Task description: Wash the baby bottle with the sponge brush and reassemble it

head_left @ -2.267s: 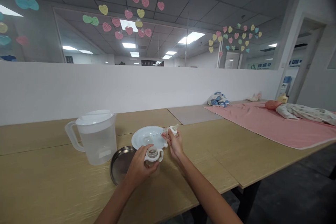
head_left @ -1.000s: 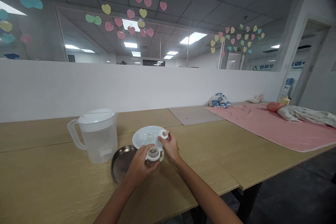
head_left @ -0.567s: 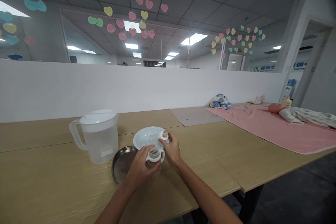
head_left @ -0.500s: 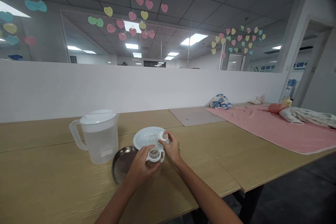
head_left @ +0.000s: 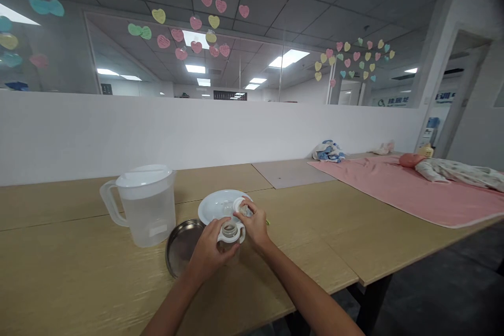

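My left hand [head_left: 207, 248] is shut around a clear baby bottle [head_left: 230, 237] with white side handles, which stands on the table with its mouth open. My right hand [head_left: 255, 223] grips a white bottle collar [head_left: 239, 206], close above and behind the bottle's mouth. Its fingers hide most of the collar. Behind both hands lies a white plate [head_left: 210, 207] holding a small clear piece [head_left: 227, 207]. To the left of my left hand lies a round steel lid [head_left: 181, 247].
A clear plastic pitcher [head_left: 144, 206] with water stands left of the lid on the wooden table [head_left: 79, 268]. A pink mat [head_left: 394, 184] at the right carries a baby doll [head_left: 409, 160]. A blue-and-white cloth [head_left: 328, 151] lies by the white partition.
My right hand has come down and left, bringing the white collar closer to the bottle's mouth. The thin white stick seen in the earliest frame no longer shows. The left hand stays on the bottle.
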Demonstrator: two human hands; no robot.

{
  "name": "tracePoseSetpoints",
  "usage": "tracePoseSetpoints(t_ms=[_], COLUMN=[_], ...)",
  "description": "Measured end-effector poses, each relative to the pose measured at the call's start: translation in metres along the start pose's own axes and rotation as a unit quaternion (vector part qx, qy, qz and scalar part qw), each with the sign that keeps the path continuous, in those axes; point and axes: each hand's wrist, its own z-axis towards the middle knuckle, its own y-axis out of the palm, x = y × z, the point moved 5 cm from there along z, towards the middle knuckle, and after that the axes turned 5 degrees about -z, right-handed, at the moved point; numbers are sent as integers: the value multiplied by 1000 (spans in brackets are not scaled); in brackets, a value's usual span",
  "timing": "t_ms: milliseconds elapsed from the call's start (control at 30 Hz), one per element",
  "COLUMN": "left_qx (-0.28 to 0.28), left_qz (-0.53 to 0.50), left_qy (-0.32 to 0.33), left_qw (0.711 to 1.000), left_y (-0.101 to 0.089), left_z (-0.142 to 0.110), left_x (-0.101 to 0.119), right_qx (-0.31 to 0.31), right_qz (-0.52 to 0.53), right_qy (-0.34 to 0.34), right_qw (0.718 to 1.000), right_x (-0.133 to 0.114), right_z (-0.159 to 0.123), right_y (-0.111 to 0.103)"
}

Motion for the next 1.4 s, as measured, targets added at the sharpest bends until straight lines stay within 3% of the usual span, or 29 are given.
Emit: tracePoseSetpoints(t_ms=[633,900,1200,1400], left_qx=[-19,-18,-15,-17], left_qz=[1,7,6,8], left_qy=[-14,-15,-15,-11], left_qw=[1000,1000,1000,1000], left_y=[-1,0,-1,0], left_z=[1,0,0,0], left_x=[2,0,2,1], right_qx=[33,78,39,28], right_qz=[-46,-159,-51,-59], right_qy=[4,5,-18,-53], right_qw=[998,984,998,996], right_x=[6,-1,10,7], right_z=[-1,-3,0,0], right_y=[-1,-8,-2,-3])
